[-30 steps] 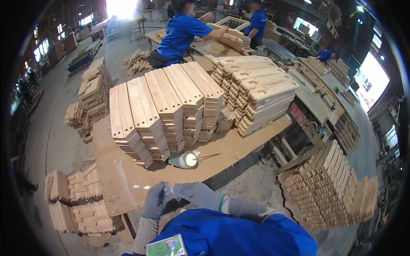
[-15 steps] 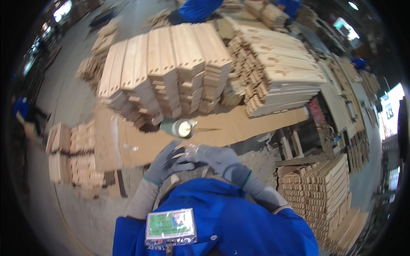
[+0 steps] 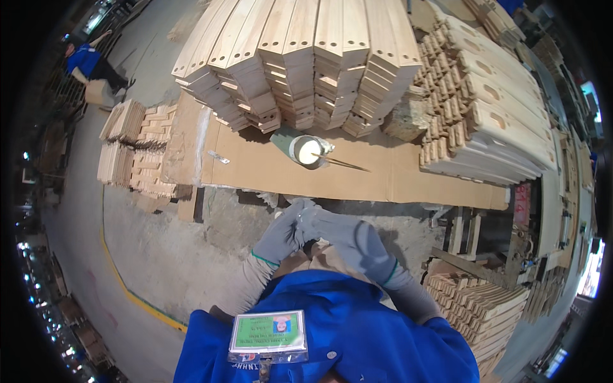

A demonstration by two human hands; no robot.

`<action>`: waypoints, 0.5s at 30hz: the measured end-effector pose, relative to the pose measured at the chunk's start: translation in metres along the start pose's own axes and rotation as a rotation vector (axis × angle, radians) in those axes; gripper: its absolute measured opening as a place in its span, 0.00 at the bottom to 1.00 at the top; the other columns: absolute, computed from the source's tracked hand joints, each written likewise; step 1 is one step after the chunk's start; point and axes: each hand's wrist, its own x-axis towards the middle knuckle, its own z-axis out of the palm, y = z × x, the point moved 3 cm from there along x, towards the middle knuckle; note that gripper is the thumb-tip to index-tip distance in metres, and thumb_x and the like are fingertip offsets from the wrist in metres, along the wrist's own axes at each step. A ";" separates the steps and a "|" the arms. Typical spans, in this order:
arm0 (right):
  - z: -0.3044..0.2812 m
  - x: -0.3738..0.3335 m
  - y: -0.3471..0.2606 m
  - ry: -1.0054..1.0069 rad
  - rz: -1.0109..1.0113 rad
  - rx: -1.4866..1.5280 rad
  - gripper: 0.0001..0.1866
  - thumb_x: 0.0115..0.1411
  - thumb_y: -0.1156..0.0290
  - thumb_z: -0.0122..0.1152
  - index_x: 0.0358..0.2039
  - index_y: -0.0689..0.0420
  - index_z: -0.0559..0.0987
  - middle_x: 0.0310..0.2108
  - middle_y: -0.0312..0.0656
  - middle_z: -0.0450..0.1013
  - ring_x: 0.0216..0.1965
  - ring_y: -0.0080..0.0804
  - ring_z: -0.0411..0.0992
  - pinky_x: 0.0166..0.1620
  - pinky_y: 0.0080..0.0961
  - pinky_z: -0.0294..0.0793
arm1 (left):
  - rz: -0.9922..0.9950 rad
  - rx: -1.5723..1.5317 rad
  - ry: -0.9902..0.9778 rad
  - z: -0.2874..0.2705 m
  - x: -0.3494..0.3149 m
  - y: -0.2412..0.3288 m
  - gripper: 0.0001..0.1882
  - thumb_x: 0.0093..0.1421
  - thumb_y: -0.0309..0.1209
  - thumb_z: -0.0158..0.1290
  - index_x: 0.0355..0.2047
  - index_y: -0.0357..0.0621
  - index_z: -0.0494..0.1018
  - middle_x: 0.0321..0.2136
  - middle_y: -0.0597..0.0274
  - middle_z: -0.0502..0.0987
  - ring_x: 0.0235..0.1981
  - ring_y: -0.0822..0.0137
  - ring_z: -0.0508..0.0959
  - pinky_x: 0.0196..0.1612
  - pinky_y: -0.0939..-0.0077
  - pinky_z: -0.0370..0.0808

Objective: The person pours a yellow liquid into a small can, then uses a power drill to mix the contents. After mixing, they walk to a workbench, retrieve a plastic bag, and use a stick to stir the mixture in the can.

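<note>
My left hand (image 3: 281,233) and my right hand (image 3: 348,237), both in grey gloves, meet in front of my body, just short of the cardboard's near edge. Their fingers are closed and press against each other. A small pale bit shows at the fingertips, too little to name. Beyond them on the cardboard sheet (image 3: 357,172) stands a cup of white liquid (image 3: 309,150) with a thin stick resting in it. A small flat pale piece (image 3: 219,157) lies to the cup's left.
Tall stacks of wooden boards with drilled ends (image 3: 287,57) rise behind the cup. Boards with oval cut-outs (image 3: 491,102) are piled at right. More wood stacks stand at left (image 3: 137,153) and lower right (image 3: 476,306). A person in blue (image 3: 89,62) is far left.
My left hand has moved right and its spread fingers have closed against my right hand. The view has shifted, so the cup and stacks sit farther right.
</note>
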 end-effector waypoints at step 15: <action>-0.026 0.053 0.258 0.627 0.667 1.498 0.13 0.66 0.67 0.44 0.38 0.65 0.70 0.32 0.39 0.70 0.34 0.26 0.69 0.38 0.16 0.68 | 0.016 -0.483 0.237 -0.107 0.063 0.001 0.19 0.67 0.44 0.36 0.44 0.44 0.67 0.43 0.58 0.71 0.46 0.59 0.73 0.44 0.63 0.76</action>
